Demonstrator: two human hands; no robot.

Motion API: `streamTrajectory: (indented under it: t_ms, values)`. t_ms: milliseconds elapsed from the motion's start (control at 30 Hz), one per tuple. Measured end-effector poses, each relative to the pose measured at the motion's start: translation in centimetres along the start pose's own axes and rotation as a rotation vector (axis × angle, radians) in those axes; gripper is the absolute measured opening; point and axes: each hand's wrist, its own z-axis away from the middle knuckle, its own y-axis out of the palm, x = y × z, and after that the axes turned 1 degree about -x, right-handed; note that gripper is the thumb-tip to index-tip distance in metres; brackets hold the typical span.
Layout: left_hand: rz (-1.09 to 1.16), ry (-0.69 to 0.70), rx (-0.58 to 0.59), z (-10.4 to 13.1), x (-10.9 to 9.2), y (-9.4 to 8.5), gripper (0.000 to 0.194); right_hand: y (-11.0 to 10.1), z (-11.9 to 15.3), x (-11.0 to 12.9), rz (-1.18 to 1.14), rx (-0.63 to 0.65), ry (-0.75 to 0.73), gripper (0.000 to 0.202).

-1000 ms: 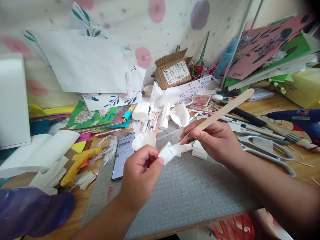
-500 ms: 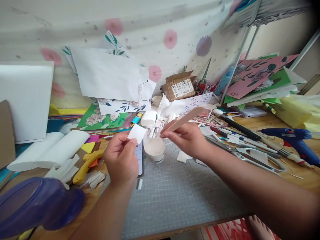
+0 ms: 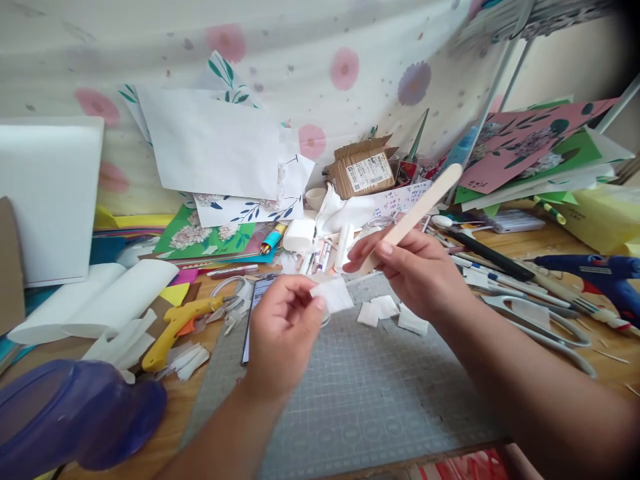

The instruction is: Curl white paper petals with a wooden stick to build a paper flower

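My left hand [image 3: 285, 327] pinches a small white paper square [image 3: 334, 295] between thumb and fingers, over the grey cutting mat [image 3: 360, 393]. In my right hand [image 3: 415, 267] is a flat wooden craft stick [image 3: 420, 210], slanting up to the right, with its lower end close to the square. Behind the square and my left hand the small cup is almost wholly hidden. Just right of the square lie several loose white squares [image 3: 385, 307] on the mat. A phone [image 3: 246, 333] lies partly under my left hand.
At left are a yellow glue gun [image 3: 175, 327], white paper rolls [image 3: 120, 300] and a purple translucent container [image 3: 100, 413]. Scissors [image 3: 545, 327], pens and a blue glue gun [image 3: 595, 270] crowd the right. A cardboard box [image 3: 367, 170] and flowered cards [image 3: 200, 233] stand behind.
My left hand has moved right with the paper square, now in front of the cup. My right hand has shifted right and slightly down, and the craft stick now points more steeply upward.
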Motion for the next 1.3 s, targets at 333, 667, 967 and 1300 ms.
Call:
streamTrajectory:
  t_ms: [333,667,967,1300]
  values:
    - [-0.092,-0.136,0.254,1.4,0.1,0.5,0.010,-0.8,2.0,1.7,0.070,0.178,0.001,0.011]
    - [0.096,-0.251,0.223,1.4,0.0,1.2,0.018,-0.3,2.1,1.5,0.139,0.083,0.021,0.009]
    - [0.082,-0.290,0.250,1.3,-0.1,0.7,0.013,-0.1,2.1,0.8,0.055,0.054,0.036,0.009]
    - [-0.201,-0.124,0.173,1.6,-0.5,1.0,0.010,-0.7,2.0,0.6,0.047,0.044,-0.004,0.010]
